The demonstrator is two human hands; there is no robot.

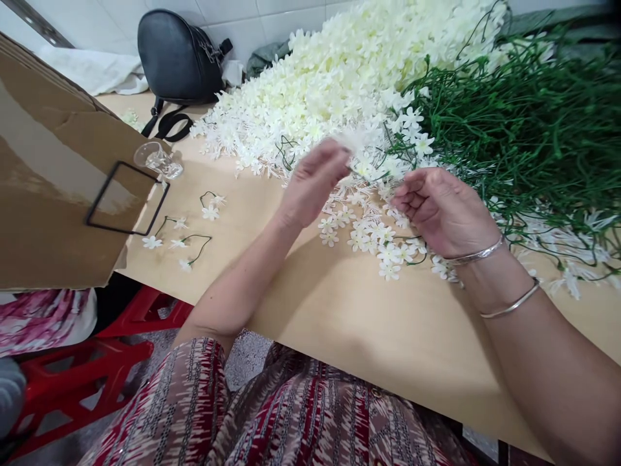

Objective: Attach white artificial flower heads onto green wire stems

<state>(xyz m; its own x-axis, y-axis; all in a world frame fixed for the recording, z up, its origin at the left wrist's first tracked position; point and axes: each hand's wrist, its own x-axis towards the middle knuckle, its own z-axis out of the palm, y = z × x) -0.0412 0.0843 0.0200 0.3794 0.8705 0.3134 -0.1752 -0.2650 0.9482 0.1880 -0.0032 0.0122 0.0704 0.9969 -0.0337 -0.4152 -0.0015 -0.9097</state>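
Observation:
My left hand (317,178) is raised over the table in front of the flower heap, its fingers pinched at a blurred white blossom (353,139). To its right, my right hand (439,207), with two silver bangles on the wrist, has its fingers curled together near a thin green stem; what they grip is too small to tell. Behind both hands lies a large heap of white artificial flowers (339,77). Green plastic stems (524,123) are piled at the right. Several small white blossoms (383,243) lie below and between the hands.
A cardboard box (58,162) stands at the left, with a black wire frame (116,230) and a clear plastic cup (162,160) beside it. A black backpack (177,58) rests by the wall. Short flower sprigs (196,236) lie on the table (339,330). Red stools (82,382) are below.

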